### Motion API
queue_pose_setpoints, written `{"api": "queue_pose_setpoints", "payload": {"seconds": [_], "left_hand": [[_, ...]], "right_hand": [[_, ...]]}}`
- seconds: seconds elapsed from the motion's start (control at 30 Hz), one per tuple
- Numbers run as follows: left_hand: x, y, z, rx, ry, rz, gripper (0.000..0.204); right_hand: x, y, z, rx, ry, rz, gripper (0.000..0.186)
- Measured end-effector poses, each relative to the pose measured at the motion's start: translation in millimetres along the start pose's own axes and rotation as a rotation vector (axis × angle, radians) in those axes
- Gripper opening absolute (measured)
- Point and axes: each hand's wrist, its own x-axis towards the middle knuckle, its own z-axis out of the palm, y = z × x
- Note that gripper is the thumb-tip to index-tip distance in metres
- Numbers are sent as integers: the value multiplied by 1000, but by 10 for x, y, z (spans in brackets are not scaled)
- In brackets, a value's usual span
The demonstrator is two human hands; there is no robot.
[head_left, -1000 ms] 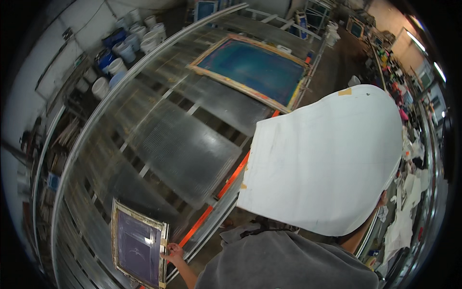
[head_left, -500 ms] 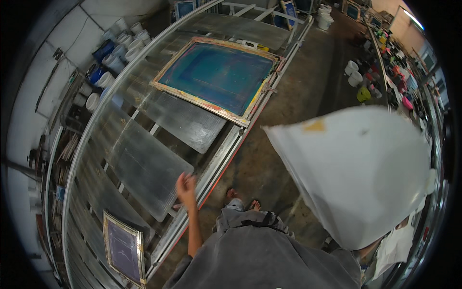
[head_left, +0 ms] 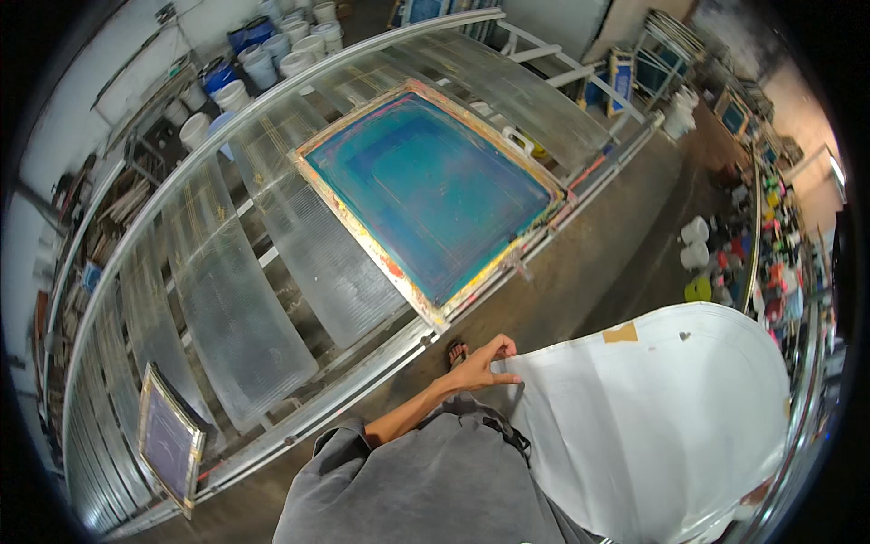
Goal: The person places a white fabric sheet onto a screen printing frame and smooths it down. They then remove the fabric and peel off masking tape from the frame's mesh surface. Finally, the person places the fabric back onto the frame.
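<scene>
A large white flexible sheet [head_left: 652, 417] with rounded corners and a tan tape patch hangs in the air at my right side. My left hand [head_left: 485, 365] is at its near-left corner, thumb and fingers apart around the edge. Whether they touch it is hard to make out. The sheet covers most of my right hand [head_left: 758, 494]; only a bit of skin shows at its lower right edge, where it holds the sheet. On the long slatted rack beyond lies a screen printing frame [head_left: 435, 195] with teal-blue mesh and a paint-stained border.
A smaller screen frame [head_left: 170, 440] with purple-grey mesh leans on the near left of the rack [head_left: 236, 335]. Buckets [head_left: 263, 63] stand along the far wall. White pails [head_left: 695, 243] and colourful clutter line the right side. A metal rail [head_left: 362, 390] edges the rack.
My left hand has moved right, from over the rack's edge to the white sheet's corner. The sheet has dropped lower and lies flatter. The view has turned.
</scene>
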Motion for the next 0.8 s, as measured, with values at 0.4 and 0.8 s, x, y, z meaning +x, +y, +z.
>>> {"api": "queue_pose_setpoints", "payload": {"seconds": [0.4, 0.8], "left_hand": [[1461, 658, -1035, -197, 415, -176, 34], [1969, 603, -1976, -202, 1496, -248, 51]], "right_hand": [[1792, 549, 4171, 224, -723, 73, 81], [398, 966, 8111, 618, -1867, 1031, 76]]}}
